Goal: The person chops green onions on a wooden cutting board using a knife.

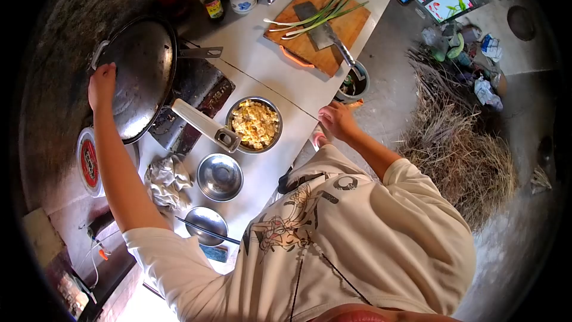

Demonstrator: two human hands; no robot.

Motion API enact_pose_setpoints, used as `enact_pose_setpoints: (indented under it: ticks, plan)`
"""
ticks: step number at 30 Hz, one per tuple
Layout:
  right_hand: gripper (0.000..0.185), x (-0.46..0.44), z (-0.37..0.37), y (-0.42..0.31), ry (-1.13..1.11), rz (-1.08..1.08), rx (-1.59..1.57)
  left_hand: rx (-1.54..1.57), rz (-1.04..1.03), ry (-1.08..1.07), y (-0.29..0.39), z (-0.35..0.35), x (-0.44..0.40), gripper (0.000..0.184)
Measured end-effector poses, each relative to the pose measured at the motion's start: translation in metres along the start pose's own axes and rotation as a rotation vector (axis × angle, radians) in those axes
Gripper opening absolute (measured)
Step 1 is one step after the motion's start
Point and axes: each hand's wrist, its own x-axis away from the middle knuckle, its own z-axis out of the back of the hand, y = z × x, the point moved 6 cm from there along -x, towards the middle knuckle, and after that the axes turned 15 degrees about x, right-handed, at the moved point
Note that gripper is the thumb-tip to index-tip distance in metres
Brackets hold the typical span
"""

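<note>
At the far left my left hand (102,86) is closed on the edge of a large dark wok (140,77). Whether a lid lies over it I cannot tell. Its pale long handle (202,125) points toward the table's near side, and the handle of a metal spatula (202,52) sticks out past the rim. My right hand (338,120) is by the table's right edge, fingers loosely curled, with nothing visible in them. Between the hands stands a metal bowl (280,126) of cooked yellow-and-white food, like scrambled egg (254,124).
A cutting board (357,21) carries a cleaver (316,27) and green onions (333,15). Two metal bowls (220,177) (205,225), chopsticks (223,237) and a crumpled cloth (168,180) lie nearer me. Bottles (210,0) stand behind; a bucket (360,77) and dry straw (459,149) are at right.
</note>
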Motion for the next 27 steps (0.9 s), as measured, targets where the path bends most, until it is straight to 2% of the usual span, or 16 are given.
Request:
enact_pose_setpoints:
  ticks: [3,5,6,7,9,11,13,15,16,18,19,21,22,24,25,27]
  plan:
    - [0.014,-0.013,-0.013,0.022,-0.034,-0.074,-0.051,-0.052,-0.172,0.146,0.004,0.031,0.024,0.050]
    - [0.014,-0.034,-0.008,0.070,-0.077,-0.154,0.012,0.215,-0.141,0.357,0.048,0.055,0.084,0.043]
    - [0.015,-0.048,0.007,0.073,-0.031,-0.185,-0.008,0.397,-0.243,0.398,0.064,0.068,0.106,0.041]
    - [0.014,-0.064,0.024,0.094,-0.079,-0.220,-0.019,0.602,-0.339,0.436,0.083,0.070,0.132,0.039]
    - [0.013,-0.090,0.018,0.122,0.051,-0.181,-0.069,0.841,-0.298,0.501,0.124,0.091,0.198,0.042]
    - [0.011,-0.121,0.034,0.147,0.152,-0.106,-0.052,0.797,-0.332,0.723,0.185,0.082,0.272,0.043]
    - [0.012,-0.151,0.029,0.175,0.098,-0.066,-0.040,0.332,-0.265,0.776,0.223,0.057,0.333,0.041]
    - [0.012,-0.176,0.012,0.192,0.078,-0.028,-0.062,0.545,-0.209,0.825,0.238,-0.001,0.373,0.040]
    - [0.012,-0.183,0.012,0.199,0.024,-0.016,-0.081,0.796,-0.208,0.729,0.224,-0.043,0.389,0.041]
    - [0.012,-0.204,0.016,0.207,0.043,0.091,-0.099,0.827,0.269,0.550,0.259,-0.122,0.418,0.049]
    - [0.012,-0.214,0.020,0.204,0.085,0.187,-0.099,0.884,0.265,0.389,0.293,-0.148,0.425,0.052]
    - [0.010,-0.231,0.023,0.194,0.087,0.273,-0.041,1.063,0.424,0.320,0.334,-0.195,0.446,0.049]
    - [0.010,-0.236,0.017,0.185,0.114,0.338,0.014,0.960,0.448,0.213,0.358,-0.200,0.450,0.049]
    - [0.014,-0.255,0.004,0.170,0.231,0.475,0.137,0.987,0.522,0.176,0.374,-0.213,0.458,0.052]
    - [0.014,-0.263,-0.003,0.166,0.229,0.487,0.132,0.979,0.595,0.170,0.378,-0.216,0.461,0.053]
    - [0.016,-0.277,-0.017,0.155,0.171,0.557,0.395,1.030,0.584,0.178,0.385,-0.225,0.457,0.053]
